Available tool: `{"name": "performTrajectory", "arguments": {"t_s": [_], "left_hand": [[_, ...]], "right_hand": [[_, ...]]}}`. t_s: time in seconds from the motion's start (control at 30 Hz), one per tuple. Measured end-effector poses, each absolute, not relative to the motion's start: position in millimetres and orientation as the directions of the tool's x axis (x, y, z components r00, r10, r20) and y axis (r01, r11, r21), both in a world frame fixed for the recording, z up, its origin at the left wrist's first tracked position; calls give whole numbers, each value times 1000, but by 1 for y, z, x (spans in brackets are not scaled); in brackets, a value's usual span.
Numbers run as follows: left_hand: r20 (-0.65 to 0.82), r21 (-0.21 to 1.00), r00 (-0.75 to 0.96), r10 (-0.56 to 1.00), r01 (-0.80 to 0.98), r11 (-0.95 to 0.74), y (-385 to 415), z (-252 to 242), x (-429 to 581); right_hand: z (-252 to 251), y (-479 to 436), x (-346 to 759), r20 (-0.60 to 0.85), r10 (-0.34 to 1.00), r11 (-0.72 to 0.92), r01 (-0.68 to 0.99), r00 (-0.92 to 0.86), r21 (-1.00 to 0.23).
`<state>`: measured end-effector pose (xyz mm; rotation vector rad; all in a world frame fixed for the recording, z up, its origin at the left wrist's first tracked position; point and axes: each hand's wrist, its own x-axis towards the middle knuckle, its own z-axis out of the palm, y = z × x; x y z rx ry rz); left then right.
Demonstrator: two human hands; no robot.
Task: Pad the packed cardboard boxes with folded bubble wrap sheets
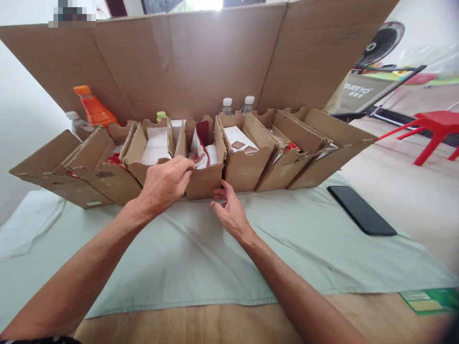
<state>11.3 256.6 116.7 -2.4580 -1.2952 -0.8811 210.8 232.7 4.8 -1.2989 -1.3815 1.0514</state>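
Note:
Several narrow cardboard boxes stand in a row, open at the top. My left hand is closed at the front rim of the middle cardboard box, its fingertips partly hidden behind the edge. My right hand has its thumb and fingers apart, at that box's lower right front corner. Inside the middle box are a dark red and white printed packet and a white textured roll. White folded paper fills the box to its left. In the box to its right sits a white card with square cut-outs.
A tall cardboard panel stands behind the row. Between them are an orange bottle and white-capped bottles. A black phone lies on the pale green cloth. A red stool and a fan are at the right.

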Motion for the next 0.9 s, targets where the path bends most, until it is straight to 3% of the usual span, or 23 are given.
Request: {"name": "performTrajectory", "arguments": {"t_s": [0.3, 0.47, 0.63, 0.9], "left_hand": [[623, 68, 364, 692, 857, -511, 247, 113, 14], [608, 61, 306, 732, 902, -428, 225, 125, 38], [483, 55, 448, 752, 842, -537, 228, 138, 93], [279, -43, 415, 866, 906, -421, 267, 145, 136]], "right_hand": [[10, 236, 224, 87, 993, 103, 215, -83, -971], [4, 228, 268, 114, 993, 107, 184, 29, -977], [-5, 234, 313, 162, 949, 111, 195, 269, -974], [-16, 240, 309, 71, 983, 27, 252, 168, -967]]}}
